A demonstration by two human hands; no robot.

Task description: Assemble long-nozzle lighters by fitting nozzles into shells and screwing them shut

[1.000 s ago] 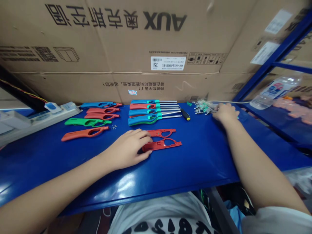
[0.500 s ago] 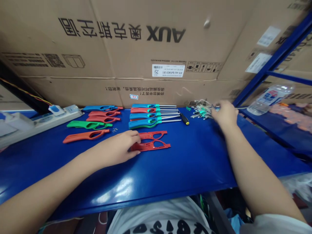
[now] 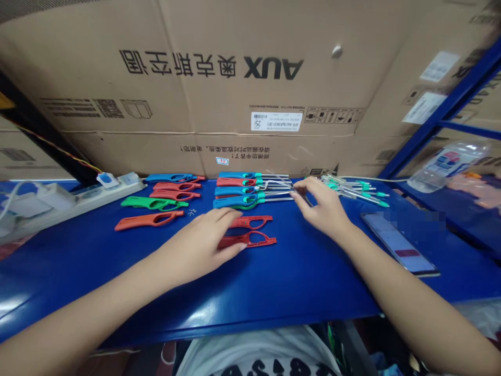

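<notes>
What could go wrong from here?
The thin bent part in the right hand might snag on the lighters nearby. The left hand, over the red handle halves, could nudge them out of line. The phone lies close to the right forearm, so a sweep might bump it.

The left hand touches red shell halves; the right hand holds a wire.

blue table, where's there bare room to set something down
Widest patch: between the left arm and right arm, in front of the red shells. Another: between the orange handle and left arm. Crowded: the back, with lighters and green-tipped rods.
</notes>
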